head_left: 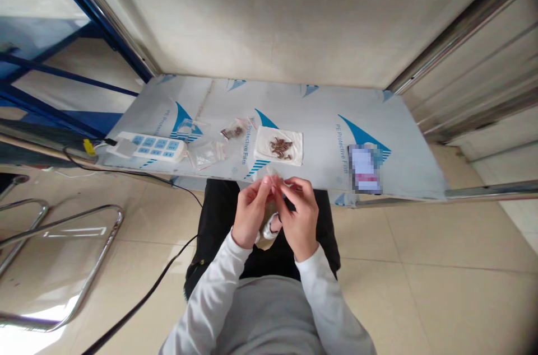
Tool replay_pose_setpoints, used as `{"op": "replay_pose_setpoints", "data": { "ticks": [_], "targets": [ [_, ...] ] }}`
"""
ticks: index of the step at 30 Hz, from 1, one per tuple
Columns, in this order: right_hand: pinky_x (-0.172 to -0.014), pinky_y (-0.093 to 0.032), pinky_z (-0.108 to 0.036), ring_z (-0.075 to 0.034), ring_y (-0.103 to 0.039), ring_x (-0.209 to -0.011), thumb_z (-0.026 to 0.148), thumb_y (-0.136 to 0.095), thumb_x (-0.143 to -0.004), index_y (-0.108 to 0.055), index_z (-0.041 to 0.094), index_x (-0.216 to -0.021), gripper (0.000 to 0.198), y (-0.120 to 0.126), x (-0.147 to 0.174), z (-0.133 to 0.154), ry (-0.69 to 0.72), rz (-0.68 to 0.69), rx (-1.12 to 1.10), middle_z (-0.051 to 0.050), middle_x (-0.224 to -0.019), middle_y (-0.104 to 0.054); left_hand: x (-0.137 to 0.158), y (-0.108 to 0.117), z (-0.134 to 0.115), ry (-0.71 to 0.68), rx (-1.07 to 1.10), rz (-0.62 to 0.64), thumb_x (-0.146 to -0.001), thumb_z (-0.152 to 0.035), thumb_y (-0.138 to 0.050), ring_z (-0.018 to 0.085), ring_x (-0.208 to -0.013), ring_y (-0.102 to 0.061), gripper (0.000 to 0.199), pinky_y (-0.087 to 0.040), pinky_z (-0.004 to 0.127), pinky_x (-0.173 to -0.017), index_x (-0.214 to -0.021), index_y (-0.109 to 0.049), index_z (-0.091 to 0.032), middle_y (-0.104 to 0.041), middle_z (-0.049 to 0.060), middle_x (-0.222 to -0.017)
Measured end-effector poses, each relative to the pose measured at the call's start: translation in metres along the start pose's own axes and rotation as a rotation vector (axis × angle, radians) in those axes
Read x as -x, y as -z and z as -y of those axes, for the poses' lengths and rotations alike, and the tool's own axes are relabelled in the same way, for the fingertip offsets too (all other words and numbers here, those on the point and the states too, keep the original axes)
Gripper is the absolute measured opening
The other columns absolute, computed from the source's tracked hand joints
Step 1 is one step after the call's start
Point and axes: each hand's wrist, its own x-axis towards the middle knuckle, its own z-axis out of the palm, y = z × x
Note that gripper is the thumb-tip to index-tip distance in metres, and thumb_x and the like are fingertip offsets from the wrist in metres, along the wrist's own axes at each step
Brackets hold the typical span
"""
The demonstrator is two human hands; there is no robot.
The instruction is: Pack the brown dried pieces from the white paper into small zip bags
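My left hand [251,212] and my right hand [299,214] meet at the front edge of the table, fingertips pinched together. Between them shows the top of a small clear plastic bag [273,171], faint against the film. Just beyond the fingers lies a white square tray or sheet [261,148] with a pile of small brown screws [281,148] on it. To its left is a clear bag with small brown pieces [237,131] inside. Flat clear zip bags [205,153] are spread farther left.
A white power strip [155,146] with a cable lies at the table's left end. A phone [365,169] rests near the front edge on the right. The table [311,114] has printed protective film, with a panel behind it. A metal-framed chair [113,220] stands on the left.
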Motion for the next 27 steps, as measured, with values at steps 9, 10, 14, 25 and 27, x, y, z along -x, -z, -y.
{"op": "replay_pose_setpoints", "data": {
  "ticks": [9, 10, 14, 25, 27],
  "targets": [
    [-0.083, -0.052, -0.042, -0.024, -0.056, -0.102, 0.021, -0.06, -0.087, -0.065, 0.02, -0.121, 0.035, 0.005, 0.006, -0.007, 0.094, 0.081, 0.051, -0.013, -0.11, -0.056, -0.002, 0.01, 0.001, 0.049, -0.07, 0.062, -0.073, -0.042, -0.073, 0.011, -0.068, -0.061, 0.033, -0.048, 0.02, -0.065, -0.088, -0.075, -0.013, -0.071, 0.004, -0.077],
    [-0.082, -0.052, -0.041, -0.024, -0.057, -0.099, 0.021, -0.06, -0.087, -0.067, 0.021, -0.119, 0.032, 0.004, 0.007, -0.008, 0.083, 0.06, 0.054, -0.012, -0.107, -0.057, -0.002, 0.011, 0.001, 0.053, -0.069, 0.08, -0.071, -0.041, -0.075, 0.012, -0.07, -0.062, 0.032, -0.049, 0.021, -0.069, -0.087, -0.076, -0.013, -0.071, 0.004, -0.079],
    [-0.083, -0.053, -0.038, -0.021, -0.06, -0.093, 0.019, -0.058, -0.089, -0.068, 0.022, -0.116, 0.029, -0.001, 0.008, -0.01, 0.069, 0.056, 0.033, -0.009, -0.097, -0.063, -0.003, 0.013, 0.004, 0.116, 0.106, -0.017, -0.059, -0.035, -0.084, 0.011, -0.066, -0.063, 0.031, -0.05, 0.022, -0.07, -0.077, -0.075, -0.012, -0.071, 0.004, -0.074],
    [-0.081, -0.055, -0.031, -0.02, -0.068, -0.089, 0.026, -0.06, -0.089, -0.073, 0.02, -0.095, 0.016, 0.006, 0.002, -0.002, -0.206, 0.194, -0.351, -0.008, -0.096, -0.072, -0.009, 0.02, 0.004, 0.056, -0.003, 0.028, -0.061, -0.037, -0.084, 0.008, -0.057, -0.055, 0.03, -0.043, 0.019, -0.06, -0.066, -0.071, -0.01, -0.066, 0.002, -0.062],
    [-0.076, -0.055, -0.03, -0.02, -0.069, -0.086, 0.03, -0.061, -0.088, -0.073, 0.019, -0.095, 0.018, 0.009, -0.001, -0.006, -0.341, 0.298, -0.492, -0.008, -0.095, -0.073, -0.01, 0.025, 0.003, 0.05, -0.024, 0.079, -0.063, -0.037, -0.083, 0.007, -0.056, -0.054, 0.03, -0.042, 0.019, -0.058, -0.066, -0.07, -0.01, -0.065, 0.001, -0.06]
  ]
}}
